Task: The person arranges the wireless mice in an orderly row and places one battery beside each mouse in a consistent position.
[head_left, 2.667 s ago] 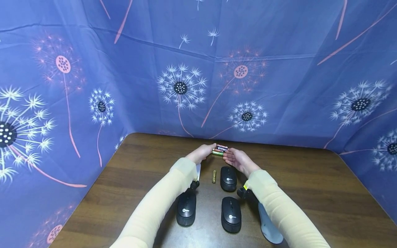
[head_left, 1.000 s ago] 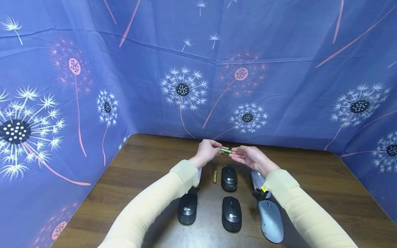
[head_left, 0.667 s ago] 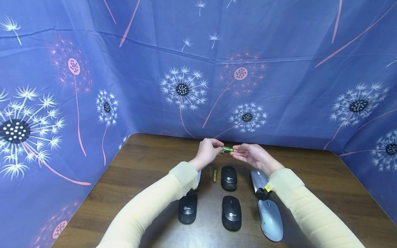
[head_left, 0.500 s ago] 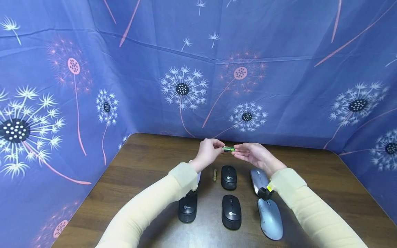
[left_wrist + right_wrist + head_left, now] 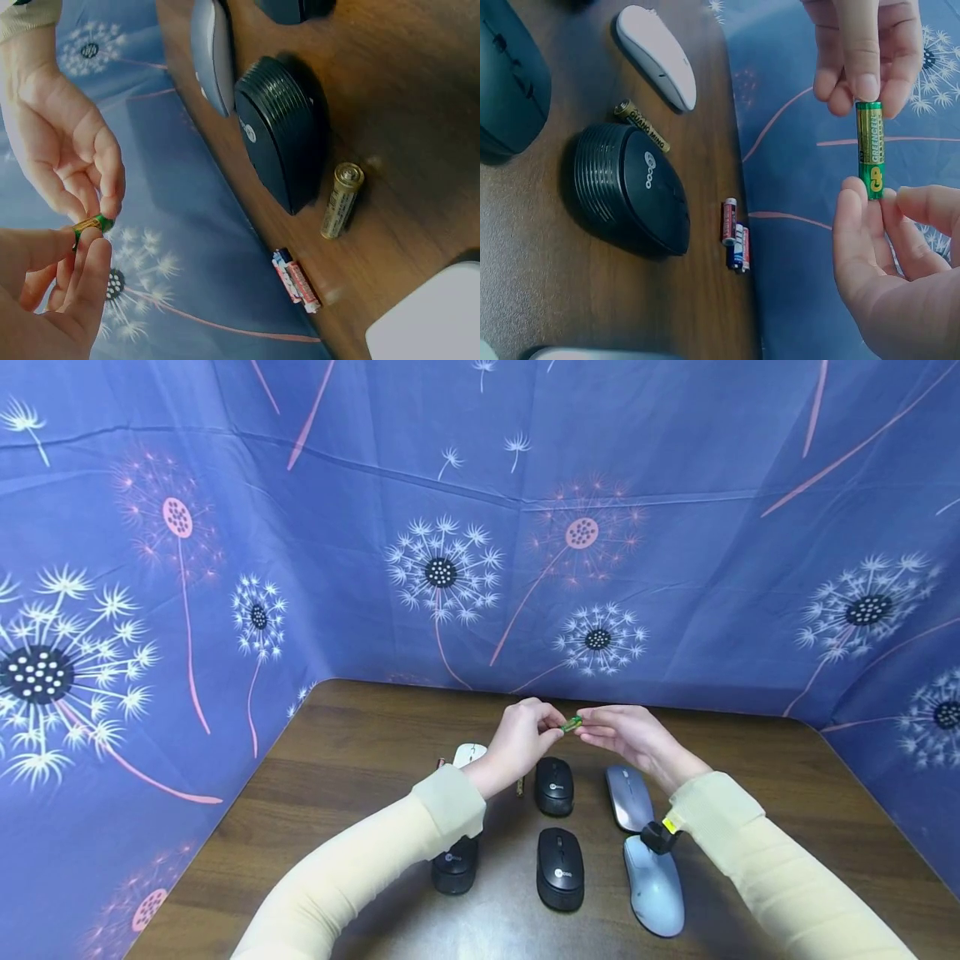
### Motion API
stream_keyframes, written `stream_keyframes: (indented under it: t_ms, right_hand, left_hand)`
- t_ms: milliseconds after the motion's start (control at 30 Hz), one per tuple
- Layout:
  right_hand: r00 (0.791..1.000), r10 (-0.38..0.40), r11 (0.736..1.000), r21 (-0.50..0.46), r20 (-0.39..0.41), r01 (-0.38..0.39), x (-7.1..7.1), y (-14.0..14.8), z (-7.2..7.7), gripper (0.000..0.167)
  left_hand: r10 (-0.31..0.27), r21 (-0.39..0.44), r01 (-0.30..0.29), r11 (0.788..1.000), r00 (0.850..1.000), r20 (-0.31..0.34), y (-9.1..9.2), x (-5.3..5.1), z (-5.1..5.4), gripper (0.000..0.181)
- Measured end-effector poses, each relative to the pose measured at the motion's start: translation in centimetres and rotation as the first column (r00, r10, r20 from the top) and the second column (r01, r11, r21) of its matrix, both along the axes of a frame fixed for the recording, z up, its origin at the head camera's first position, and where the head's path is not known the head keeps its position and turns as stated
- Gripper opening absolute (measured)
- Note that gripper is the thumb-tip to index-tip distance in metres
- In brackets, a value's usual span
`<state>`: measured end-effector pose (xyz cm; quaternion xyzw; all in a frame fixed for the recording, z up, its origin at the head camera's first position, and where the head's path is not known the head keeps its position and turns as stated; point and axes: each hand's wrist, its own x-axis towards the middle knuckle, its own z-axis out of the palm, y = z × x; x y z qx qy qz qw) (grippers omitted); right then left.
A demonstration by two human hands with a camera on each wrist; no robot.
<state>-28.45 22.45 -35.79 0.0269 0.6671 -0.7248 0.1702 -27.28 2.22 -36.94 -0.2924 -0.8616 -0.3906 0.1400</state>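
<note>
A green-and-gold GP battery (image 5: 572,724) is held up between my two hands beyond the mice. My left hand (image 5: 516,742) pinches one end between thumb and fingers; in the right wrist view its thumb lies on the top of the battery (image 5: 871,146). Fingertips of my right hand (image 5: 633,742) grip the other end, the lower one in that view. In the left wrist view the hands nearly cover the battery (image 5: 91,223). A gold battery (image 5: 643,126) lies on the table beside a black mouse (image 5: 554,787). Several red and blue batteries (image 5: 736,236) lie near the far edge.
Around the hands on the wooden table (image 5: 360,752) are a white mouse (image 5: 468,753), a grey mouse (image 5: 628,797), a pale blue mouse (image 5: 654,887) and two more black mice, one of them (image 5: 560,870) nearest the middle. A blue dandelion-print cloth (image 5: 480,460) hangs behind.
The green battery was lying beside other batteries at the far edge; it is now lifted, shifted right and tilted between both hands. The white mouse has come into view behind my left wrist.
</note>
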Motion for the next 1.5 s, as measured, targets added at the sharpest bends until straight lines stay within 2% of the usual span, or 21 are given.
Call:
stream_keyframes:
  t_ms: [133, 267, 400, 667, 933, 1167, 1333, 1433, 1500]
  right_hand:
    - [0.999, 0.027, 0.998, 0.054, -0.032, -0.025, 0.4, 0.4, 0.0, 0.045]
    - [0.998, 0.04, 0.996, 0.076, -0.053, -0.036, 0.9, 0.8, 0.1, 0.042]
    - [0.998, 0.024, 0.997, 0.079, -0.06, -0.02, 1.5, 1.2, 0.1, 0.036]
    - [0.999, 0.0, 0.996, 0.091, -0.05, 0.004, 2.4, 1.8, -0.6, 0.038]
    - [0.993, 0.048, 0.979, 0.204, -0.109, -0.025, 2.6, 2.6, -1.6, 0.042]
    - [0.985, 0.058, 0.928, 0.372, -0.161, 0.006, 2.7, 2.8, -2.6, 0.048]
    - [0.983, 0.077, 0.914, 0.405, -0.168, -0.002, 2.7, 3.0, -3.1, 0.044]
    - [0.984, 0.084, 0.905, 0.425, -0.159, -0.008, 2.6, 3.1, -3.4, 0.041]
    - [0.983, 0.095, 0.889, 0.457, -0.158, -0.012, 2.5, 3.2, -3.6, 0.039]
  left_hand:
    - [-0.036, -0.018, 0.035, 0.999, 0.999, -0.013, 0.3, 0.6, 0.0, 0.007]
    - [-0.056, -0.051, 0.053, 0.997, 0.997, -0.053, 0.8, 1.2, -0.1, 0.007]
    - [-0.075, -0.096, 0.066, 0.993, 0.992, -0.099, 1.4, 1.7, -0.2, 0.008]
    - [-0.111, -0.179, 0.077, 0.981, 0.976, -0.185, 2.7, 2.4, -0.6, 0.007]
    - [-0.134, -0.25, 0.095, 0.963, 0.981, -0.143, 3.5, 3.0, -1.5, 0.008]
    - [-0.133, -0.312, 0.109, 0.944, 0.99, -0.057, 4.2, 3.1, -2.6, 0.009]
    - [-0.118, -0.386, 0.097, 0.917, 0.992, -0.032, 4.7, 3.0, -3.1, 0.013]
    - [-0.116, -0.437, 0.081, 0.896, 0.992, -0.054, 5.0, 2.7, -3.5, 0.015]
    - [-0.119, -0.464, 0.076, 0.883, 0.991, -0.065, 5.2, 2.5, -3.8, 0.015]
